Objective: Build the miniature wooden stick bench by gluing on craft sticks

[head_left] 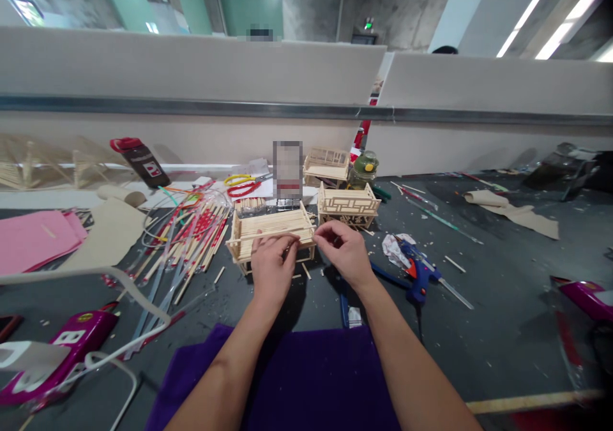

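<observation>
A small bench-like model of thin wooden sticks [268, 222] stands in front of me on the dark table. A thin wooden stick [242, 234] lies across its near side. My left hand [274, 262] is over the model's front, its thumb and fingers closed on that stick. At the model's right corner, my right hand [345, 251] pinches the stick's other end; its fingertips partly hide the contact. Just behind my right hand stands a second stick model [348, 204] with a lattice back, and a third one [327, 165] is farther back.
Red-tipped sticks [204, 226] and plastic sleeves lie left. Scissors [244, 185] and a dark bottle [143, 163] are behind. A blue glue gun [419, 274] lies right, beside crumpled paper [397, 249]. A white tubular frame [138, 297] and a magenta device [62, 348] occupy the near left.
</observation>
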{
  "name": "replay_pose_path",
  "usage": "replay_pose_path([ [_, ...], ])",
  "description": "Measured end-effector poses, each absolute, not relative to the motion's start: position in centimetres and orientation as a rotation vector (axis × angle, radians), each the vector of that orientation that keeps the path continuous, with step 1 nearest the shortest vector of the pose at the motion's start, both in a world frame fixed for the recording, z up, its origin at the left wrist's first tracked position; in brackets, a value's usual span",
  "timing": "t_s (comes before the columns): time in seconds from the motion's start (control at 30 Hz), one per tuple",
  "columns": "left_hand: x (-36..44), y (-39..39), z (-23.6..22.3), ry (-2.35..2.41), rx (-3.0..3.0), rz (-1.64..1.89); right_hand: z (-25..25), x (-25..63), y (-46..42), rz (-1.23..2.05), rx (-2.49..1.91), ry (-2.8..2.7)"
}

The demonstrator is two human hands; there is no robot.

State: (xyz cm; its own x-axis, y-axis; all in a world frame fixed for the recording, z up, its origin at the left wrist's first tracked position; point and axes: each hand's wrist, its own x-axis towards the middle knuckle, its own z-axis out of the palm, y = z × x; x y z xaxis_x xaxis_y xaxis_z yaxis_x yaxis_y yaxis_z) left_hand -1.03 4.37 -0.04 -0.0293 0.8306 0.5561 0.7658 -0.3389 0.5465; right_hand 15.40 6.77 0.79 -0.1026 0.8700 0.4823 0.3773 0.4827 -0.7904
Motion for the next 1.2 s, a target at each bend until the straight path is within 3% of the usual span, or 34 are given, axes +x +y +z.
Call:
replay_pose_path([
  [0.47, -1.0, 4.3, -0.1, 1.783, 2.143, 1.321, -0.9, 14.9, 6.3, 0.158, -1.190, -2.102],
  [1.2, -1.3, 3.6, 0.1, 1.788, 2.272, 1.284, -1.4, 14.6, 6.5, 0.166, -1.128, -2.021],
])
